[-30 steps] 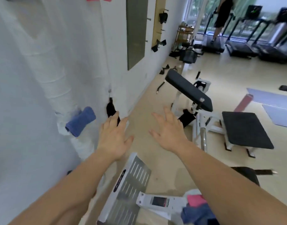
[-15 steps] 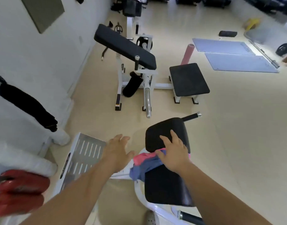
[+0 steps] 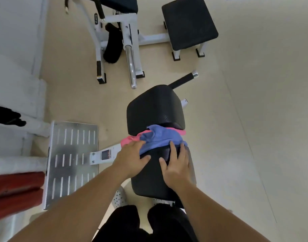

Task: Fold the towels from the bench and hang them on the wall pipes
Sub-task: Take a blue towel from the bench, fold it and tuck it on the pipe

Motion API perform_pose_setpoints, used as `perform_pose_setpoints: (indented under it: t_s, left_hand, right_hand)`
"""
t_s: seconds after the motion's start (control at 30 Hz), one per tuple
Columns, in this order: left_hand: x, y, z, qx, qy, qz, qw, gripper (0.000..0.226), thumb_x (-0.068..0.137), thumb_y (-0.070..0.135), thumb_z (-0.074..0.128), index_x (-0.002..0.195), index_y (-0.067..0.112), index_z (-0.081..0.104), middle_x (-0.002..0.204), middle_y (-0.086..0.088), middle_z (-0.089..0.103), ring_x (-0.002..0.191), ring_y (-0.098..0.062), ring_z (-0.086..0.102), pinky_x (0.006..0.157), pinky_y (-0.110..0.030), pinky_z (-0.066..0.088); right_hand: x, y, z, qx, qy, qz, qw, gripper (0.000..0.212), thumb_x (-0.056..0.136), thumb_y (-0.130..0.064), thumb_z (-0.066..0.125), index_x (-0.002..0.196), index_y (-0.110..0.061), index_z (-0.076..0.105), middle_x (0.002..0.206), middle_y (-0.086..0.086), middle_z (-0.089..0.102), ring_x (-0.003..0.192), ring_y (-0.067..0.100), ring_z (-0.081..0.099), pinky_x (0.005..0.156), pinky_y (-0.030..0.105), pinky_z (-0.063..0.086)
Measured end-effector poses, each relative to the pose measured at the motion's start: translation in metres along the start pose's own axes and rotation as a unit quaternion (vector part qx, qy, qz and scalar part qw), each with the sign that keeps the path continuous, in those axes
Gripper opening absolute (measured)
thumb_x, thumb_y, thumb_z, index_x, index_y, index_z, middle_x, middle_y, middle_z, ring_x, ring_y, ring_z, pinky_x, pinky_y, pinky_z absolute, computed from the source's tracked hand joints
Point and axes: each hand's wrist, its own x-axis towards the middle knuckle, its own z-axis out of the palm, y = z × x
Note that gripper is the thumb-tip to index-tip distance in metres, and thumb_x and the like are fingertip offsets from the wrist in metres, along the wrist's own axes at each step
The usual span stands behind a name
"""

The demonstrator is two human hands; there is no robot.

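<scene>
A crumpled blue towel (image 3: 159, 137) lies on top of a pink towel (image 3: 130, 139) across the middle of the black padded bench (image 3: 155, 177) below me. My left hand (image 3: 131, 158) rests on the bench's left side, its fingers touching the pink towel and the blue towel's near edge. My right hand (image 3: 176, 164) lies flat on the bench pad with straight fingers whose tips reach the blue towel's near edge. Neither hand grips anything.
A perforated metal footplate (image 3: 71, 161) sits on the floor left of the bench. Red pads (image 3: 15, 191) and a white wrapped pipe (image 3: 15, 163) are at the far left by the wall. A white-framed machine (image 3: 125, 42) with a black seat (image 3: 188, 21) stands ahead.
My view has swung down from the wall to the bench. Both hands have dropped onto the bench and reached the near edge of the towels.
</scene>
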Motion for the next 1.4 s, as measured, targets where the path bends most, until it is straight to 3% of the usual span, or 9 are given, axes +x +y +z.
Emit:
perform_pose_setpoints:
  t_s: [0.2, 0.37, 0.53, 0.67, 0.8, 1.03, 1.17, 1.3, 1.4]
  left_hand:
    - [0.044, 0.002, 0.019, -0.089, -0.007, -0.036, 0.995, 0.036, 0.093, 0.046, 0.060, 0.125, 0.029, 0.056, 0.111, 0.001, 0.064, 0.096, -0.021, 0.064, 0.087, -0.043, 0.055]
    - [0.077, 0.005, 0.030, -0.202, 0.014, -0.103, 0.974, 0.042, 0.098, 0.045, 0.054, 0.138, 0.035, 0.055, 0.125, 0.002, 0.063, 0.112, -0.023, 0.060, 0.100, -0.042, 0.049]
    - [0.101, 0.024, 0.033, -0.305, 0.036, -0.164, 0.938, 0.031, 0.101, 0.042, 0.051, 0.111, 0.016, 0.065, 0.096, -0.001, 0.064, 0.093, -0.021, 0.059, 0.074, -0.033, 0.042]
    - [0.105, 0.030, 0.036, -0.320, 0.103, -0.182, 0.924, 0.025, 0.101, 0.032, 0.055, 0.111, 0.012, 0.067, 0.086, 0.001, 0.062, 0.092, -0.023, 0.061, 0.078, -0.032, 0.042]
    - [0.098, 0.034, 0.032, -0.293, 0.127, -0.133, 0.938, 0.018, 0.103, 0.025, 0.053, 0.112, 0.015, 0.065, 0.087, 0.007, 0.060, 0.081, -0.007, 0.056, 0.066, -0.021, 0.040]
    - [0.058, 0.033, 0.020, -0.209, 0.175, 0.020, 0.962, 0.021, 0.107, 0.026, 0.042, 0.096, 0.012, 0.053, 0.084, -0.005, 0.061, 0.079, -0.020, 0.059, 0.070, -0.034, 0.049]
    - [0.024, 0.041, -0.001, -0.163, 0.206, 0.062, 0.963, 0.014, 0.108, 0.028, 0.039, 0.100, 0.018, 0.047, 0.082, 0.005, 0.056, 0.075, -0.013, 0.057, 0.064, -0.017, 0.045]
    - [-0.012, 0.047, -0.030, -0.182, 0.236, 0.056, 0.953, 0.015, 0.108, 0.027, 0.039, 0.104, 0.016, 0.048, 0.086, -0.001, 0.057, 0.078, -0.012, 0.057, 0.071, -0.025, 0.048]
    - [-0.038, 0.049, -0.050, -0.183, 0.234, 0.071, 0.952, 0.019, 0.107, 0.022, 0.042, 0.089, 0.018, 0.047, 0.077, 0.000, 0.049, 0.070, -0.016, 0.047, 0.069, -0.033, 0.043]
  right_hand:
    - [0.004, 0.002, 0.020, 0.009, 0.042, 0.017, 0.999, 0.073, 0.096, -0.064, 0.037, 0.157, -0.040, 0.005, 0.169, 0.010, 0.006, 0.155, 0.033, 0.012, 0.123, 0.050, 0.025]
    - [0.005, 0.002, 0.025, 0.011, 0.060, 0.020, 0.998, 0.070, 0.094, -0.064, 0.035, 0.156, -0.042, 0.010, 0.168, 0.009, 0.014, 0.153, 0.032, 0.021, 0.121, 0.049, 0.029]
    - [0.007, 0.003, 0.029, 0.006, 0.065, 0.029, 0.997, 0.070, 0.092, -0.064, 0.035, 0.154, -0.038, 0.017, 0.166, 0.009, 0.019, 0.152, 0.031, 0.025, 0.119, 0.050, 0.033]
    - [0.008, 0.004, 0.029, 0.000, 0.057, 0.027, 0.998, 0.070, 0.092, -0.064, 0.033, 0.155, -0.039, 0.013, 0.167, 0.009, 0.016, 0.153, 0.031, 0.022, 0.120, 0.050, 0.030]
    - [0.008, 0.005, 0.029, 0.005, 0.052, 0.029, 0.998, 0.070, 0.092, -0.063, 0.034, 0.154, -0.040, 0.012, 0.167, 0.009, 0.016, 0.152, 0.032, 0.022, 0.120, 0.050, 0.030]
    - [0.008, 0.006, 0.030, 0.005, 0.062, 0.023, 0.998, 0.070, 0.092, -0.065, 0.034, 0.155, -0.040, 0.014, 0.167, 0.007, 0.016, 0.152, 0.032, 0.022, 0.121, 0.051, 0.029]
    - [0.005, 0.009, 0.031, 0.040, 0.098, 0.002, 0.994, 0.073, 0.092, -0.065, 0.040, 0.156, -0.034, 0.024, 0.164, 0.010, 0.026, 0.148, 0.033, 0.029, 0.116, 0.053, 0.035]
    - [0.001, 0.009, 0.015, 0.123, 0.072, 0.019, 0.990, 0.076, 0.097, -0.067, 0.023, 0.160, -0.027, 0.010, 0.168, 0.008, 0.017, 0.151, 0.030, 0.024, 0.121, 0.050, 0.029]
    - [-0.007, 0.001, -0.016, 0.204, 0.082, 0.033, 0.975, 0.070, 0.102, -0.057, 0.029, 0.161, -0.025, 0.008, 0.168, 0.007, 0.013, 0.152, 0.028, 0.022, 0.123, 0.042, 0.023]
